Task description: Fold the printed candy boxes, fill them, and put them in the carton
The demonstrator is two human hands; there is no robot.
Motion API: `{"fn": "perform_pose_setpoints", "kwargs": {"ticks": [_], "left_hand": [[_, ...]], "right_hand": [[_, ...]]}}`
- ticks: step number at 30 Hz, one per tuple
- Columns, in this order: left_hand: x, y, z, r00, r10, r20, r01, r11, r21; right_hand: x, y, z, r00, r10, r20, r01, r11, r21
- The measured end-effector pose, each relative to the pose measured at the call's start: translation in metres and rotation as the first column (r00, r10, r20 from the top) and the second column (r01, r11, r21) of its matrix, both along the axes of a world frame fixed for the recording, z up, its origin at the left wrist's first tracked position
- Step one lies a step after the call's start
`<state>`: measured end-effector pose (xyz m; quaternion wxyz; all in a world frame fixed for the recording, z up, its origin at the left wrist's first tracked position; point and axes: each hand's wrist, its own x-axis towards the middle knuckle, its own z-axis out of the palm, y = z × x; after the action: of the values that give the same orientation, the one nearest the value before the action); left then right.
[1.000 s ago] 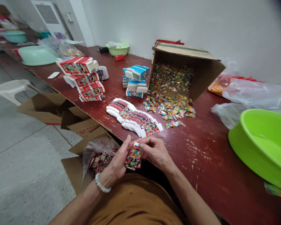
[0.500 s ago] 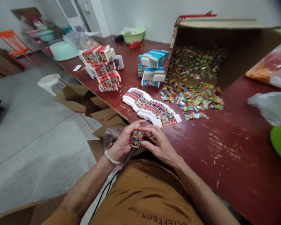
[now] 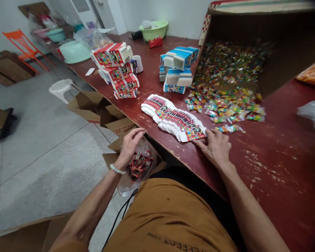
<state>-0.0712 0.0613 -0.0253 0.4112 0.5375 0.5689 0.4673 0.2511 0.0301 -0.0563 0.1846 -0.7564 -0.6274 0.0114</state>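
My left hand hangs below the table edge over a cardboard box lined with a plastic bag, which holds several small red printed boxes. Its fingers are loosely curved and nothing shows in them. My right hand lies on the dark red table, fingers stretched out. Its fingertips touch the nearest piece of a fanned row of flat red-and-white cartons. Just right of that row lie small wrapped sweets.
A big cardboard box lies on its side, spilling sweets. Red carton stacks and blue carton stacks stand further back, with a mug, basins and a tape dispenser. Open cardboard boxes, a white stool and an orange chair stand on the floor.
Both hands held a small red box at my lap. It has left my hands: the left hand has dropped to the bag-lined box, and the right has reached out to the flat cartons.
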Motion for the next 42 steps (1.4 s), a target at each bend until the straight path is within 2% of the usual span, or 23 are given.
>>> {"fn": "perform_pose_setpoints", "kwargs": {"ticks": [4, 7, 10, 12, 15, 18, 20, 22, 24, 26, 27, 28, 29, 30, 31, 32, 33, 34, 35, 36, 37, 38, 42], "left_hand": [[0.054, 0.006, 0.019, 0.987, -0.155, -0.050, 0.160, 0.982, 0.100], [0.074, 0.013, 0.022, 0.947, -0.285, -0.147, 0.303, 0.946, 0.115], [0.079, 0.025, 0.013, 0.836, -0.419, -0.356, 0.480, 0.872, 0.101], [0.081, 0.030, 0.004, 0.777, -0.454, -0.437, 0.537, 0.839, 0.083], [0.083, 0.032, -0.006, 0.758, -0.455, -0.468, 0.551, 0.831, 0.085], [0.085, 0.031, -0.011, 0.752, -0.444, -0.487, 0.555, 0.825, 0.104], [0.085, 0.029, -0.010, 0.742, -0.449, -0.498, 0.566, 0.818, 0.107], [0.084, 0.027, -0.004, 0.738, -0.434, -0.517, 0.564, 0.818, 0.119], [0.083, 0.022, 0.009, 0.746, -0.371, -0.553, 0.529, 0.835, 0.152], [0.085, 0.015, 0.028, 0.779, -0.293, -0.554, 0.461, 0.866, 0.192], [0.087, 0.011, 0.038, 0.805, -0.291, -0.516, 0.438, 0.880, 0.186], [0.089, 0.006, 0.047, 0.830, -0.345, -0.438, 0.443, 0.886, 0.141], [0.092, 0.002, 0.055, 0.838, -0.451, -0.308, 0.489, 0.871, 0.056], [0.095, -0.002, 0.061, 0.808, -0.577, -0.121, 0.575, 0.816, -0.050], [0.097, -0.007, 0.066, 0.725, -0.682, 0.102, 0.689, 0.710, -0.149], [0.099, -0.011, 0.068, 0.600, -0.730, 0.327, 0.800, 0.561, -0.213], [0.100, -0.015, 0.069, 0.463, -0.720, 0.516, 0.886, 0.401, -0.235], [0.101, -0.018, 0.069, 0.348, -0.675, 0.651, 0.937, 0.265, -0.226], [0.101, -0.021, 0.067, 0.270, -0.623, 0.734, 0.963, 0.168, -0.212], [0.101, -0.024, 0.066, 0.231, -0.579, 0.782, 0.972, 0.107, -0.208], [0.101, -0.027, 0.063, 0.222, -0.549, 0.806, 0.973, 0.078, -0.216], [0.101, -0.030, 0.061, 0.236, -0.527, 0.816, 0.970, 0.077, -0.231], [0.103, -0.040, 0.048, 0.327, -0.451, 0.830, 0.945, 0.181, -0.274]], "right_hand": [[0.002, 0.005, 0.004, 0.996, -0.053, -0.069, 0.049, 0.997, -0.056], [0.006, 0.014, 0.011, 0.990, -0.018, -0.139, 0.001, 0.993, -0.120], [-0.003, 0.020, 0.014, 0.990, 0.014, -0.139, -0.032, 0.991, -0.133], [-0.015, 0.020, 0.012, 0.992, -0.013, -0.126, 0.001, 0.995, -0.100], [-0.027, 0.019, 0.006, 0.977, -0.070, -0.203, 0.065, 0.997, -0.032], [-0.026, 0.018, 0.000, 0.919, -0.081, -0.386, 0.129, 0.986, 0.101], [-0.019, 0.019, -0.001, 0.796, -0.039, -0.604, 0.197, 0.960, 0.198], [-0.010, 0.017, 0.003, 0.588, 0.037, -0.808, 0.252, 0.941, 0.227], [-0.001, 0.012, 0.014, 0.381, 0.101, -0.919, 0.236, 0.951, 0.202], [0.006, 0.004, 0.031, 0.229, 0.154, -0.961, 0.105, 0.978, 0.181], [0.008, 0.000, 0.041, 0.177, 0.176, -0.968, 0.017, 0.983, 0.182], [0.009, -0.005, 0.051, 0.129, 0.198, -0.972, -0.080, 0.979, 0.189], [0.010, -0.008, 0.062, 0.099, 0.221, -0.970, -0.172, 0.964, 0.202], [0.009, -0.011, 0.071, 0.089, 0.246, -0.965, -0.246, 0.944, 0.218], [0.007, -0.013, 0.080, 0.080, 0.271, -0.959, -0.302, 0.924, 0.236], [0.005, -0.015, 0.086, 0.065, 0.293, -0.954, -0.342, 0.904, 0.255], [0.003, -0.016, 0.092, 0.047, 0.311, -0.949, -0.373, 0.887, 0.272], [0.001, -0.016, 0.096, 0.028, 0.323, -0.946, -0.398, 0.872, 0.286], [-0.001, -0.017, 0.099, 0.010, 0.330, -0.944, -0.421, 0.858, 0.296], [-0.003, -0.018, 0.100, -0.001, 0.336, -0.942, -0.447, 0.842, 0.301], [-0.004, -0.019, 0.102, -0.002, 0.343, -0.939, -0.478, 0.825, 0.302], [-0.007, -0.020, 0.103, 0.009, 0.352, -0.936, -0.506, 0.809, 0.299], [-0.017, -0.026, 0.106, 0.101, 0.384, -0.918, -0.557, 0.786, 0.267]]}}
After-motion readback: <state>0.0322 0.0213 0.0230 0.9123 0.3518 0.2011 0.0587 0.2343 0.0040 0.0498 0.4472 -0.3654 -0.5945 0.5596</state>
